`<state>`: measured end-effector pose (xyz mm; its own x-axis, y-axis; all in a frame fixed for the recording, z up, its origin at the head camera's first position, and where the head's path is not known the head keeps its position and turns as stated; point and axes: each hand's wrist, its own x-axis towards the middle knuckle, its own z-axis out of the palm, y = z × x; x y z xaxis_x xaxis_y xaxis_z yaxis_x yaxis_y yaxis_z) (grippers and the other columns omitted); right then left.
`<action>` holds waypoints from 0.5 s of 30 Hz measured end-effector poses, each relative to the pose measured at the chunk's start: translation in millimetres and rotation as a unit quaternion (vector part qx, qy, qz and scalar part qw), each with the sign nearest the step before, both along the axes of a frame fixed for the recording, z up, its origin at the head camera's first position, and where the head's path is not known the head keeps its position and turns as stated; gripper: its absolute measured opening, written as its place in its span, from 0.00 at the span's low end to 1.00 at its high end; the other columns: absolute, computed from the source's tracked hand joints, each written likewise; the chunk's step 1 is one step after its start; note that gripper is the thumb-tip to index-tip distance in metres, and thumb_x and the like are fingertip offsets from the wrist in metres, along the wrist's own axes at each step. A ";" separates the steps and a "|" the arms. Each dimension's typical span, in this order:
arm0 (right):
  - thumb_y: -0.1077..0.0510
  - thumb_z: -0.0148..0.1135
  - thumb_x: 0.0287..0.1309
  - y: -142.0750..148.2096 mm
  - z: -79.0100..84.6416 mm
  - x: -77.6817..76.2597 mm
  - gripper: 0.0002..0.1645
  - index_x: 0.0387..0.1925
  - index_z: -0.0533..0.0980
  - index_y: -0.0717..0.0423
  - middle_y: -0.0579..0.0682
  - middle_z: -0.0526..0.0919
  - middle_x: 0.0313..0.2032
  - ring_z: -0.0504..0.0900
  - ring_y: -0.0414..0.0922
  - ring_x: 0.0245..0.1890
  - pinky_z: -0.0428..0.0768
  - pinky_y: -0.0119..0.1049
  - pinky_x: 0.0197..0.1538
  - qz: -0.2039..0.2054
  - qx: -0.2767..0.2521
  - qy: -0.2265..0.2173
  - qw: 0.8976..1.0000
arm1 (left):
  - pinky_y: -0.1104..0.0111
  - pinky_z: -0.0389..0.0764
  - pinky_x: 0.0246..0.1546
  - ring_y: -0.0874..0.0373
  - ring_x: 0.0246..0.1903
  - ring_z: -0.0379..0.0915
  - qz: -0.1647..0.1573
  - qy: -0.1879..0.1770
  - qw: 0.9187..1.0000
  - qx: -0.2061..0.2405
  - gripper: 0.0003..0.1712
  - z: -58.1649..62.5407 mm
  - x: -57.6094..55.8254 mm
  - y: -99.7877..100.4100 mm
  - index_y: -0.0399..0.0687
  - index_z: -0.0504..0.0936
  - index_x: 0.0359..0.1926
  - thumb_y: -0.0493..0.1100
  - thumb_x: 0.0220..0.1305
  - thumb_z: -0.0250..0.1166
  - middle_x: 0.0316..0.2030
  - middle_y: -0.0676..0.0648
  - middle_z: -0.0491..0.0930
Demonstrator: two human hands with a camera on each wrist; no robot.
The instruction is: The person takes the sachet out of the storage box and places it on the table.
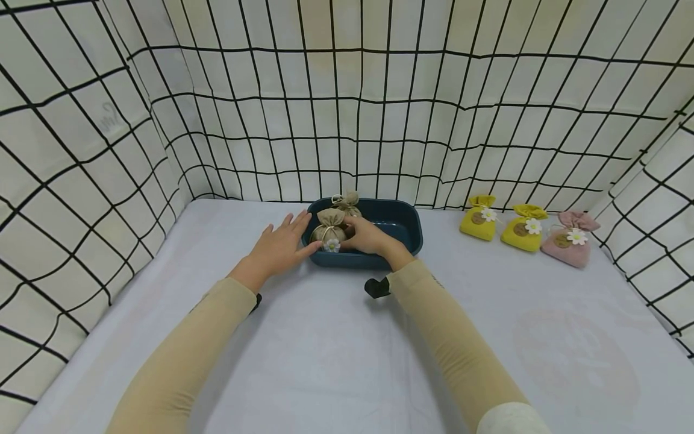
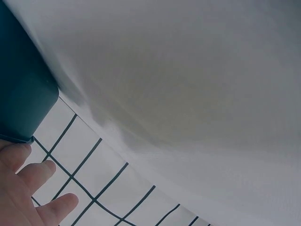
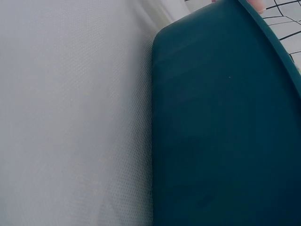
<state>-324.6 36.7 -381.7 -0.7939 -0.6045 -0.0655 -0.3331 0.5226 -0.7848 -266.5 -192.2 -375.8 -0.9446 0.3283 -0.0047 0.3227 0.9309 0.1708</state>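
In the head view a dark teal rectangular basin (image 1: 352, 261) stands at the far middle of the table. Two beige drawstring pouches lie in its left part. My right hand (image 1: 371, 237) reaches over the front rim and grips the front pouch (image 1: 328, 220), which bears a white flower, from its right side. Behind it sits the other beige pouch (image 1: 347, 202). With fingers spread, my left hand (image 1: 278, 244) rests at the basin's left rim; its fingertips (image 2: 40, 175) show beside that rim in the left wrist view. The basin's wall (image 3: 221, 122) fills much of the right wrist view.
To the right of the basin stand a yellow pouch (image 1: 477, 224), another yellow pouch (image 1: 522, 234) and a pink pouch (image 1: 566, 247), each with a white flower. A black wire grid (image 1: 379, 99) encloses the white table (image 1: 325, 355) at the back and sides.
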 end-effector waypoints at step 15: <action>0.66 0.66 0.67 2.5 -0.5 1.2 0.32 0.70 0.69 0.62 0.65 0.83 0.52 0.84 0.52 0.45 0.83 0.41 0.48 -0.014 -0.048 -0.046 0.998 | 0.32 0.51 0.70 0.37 0.78 0.43 0.003 -0.004 1.000 -0.007 0.50 1.3 0.1 0.6 0.39 0.47 0.82 0.69 0.77 0.47 0.80 0.40 0.47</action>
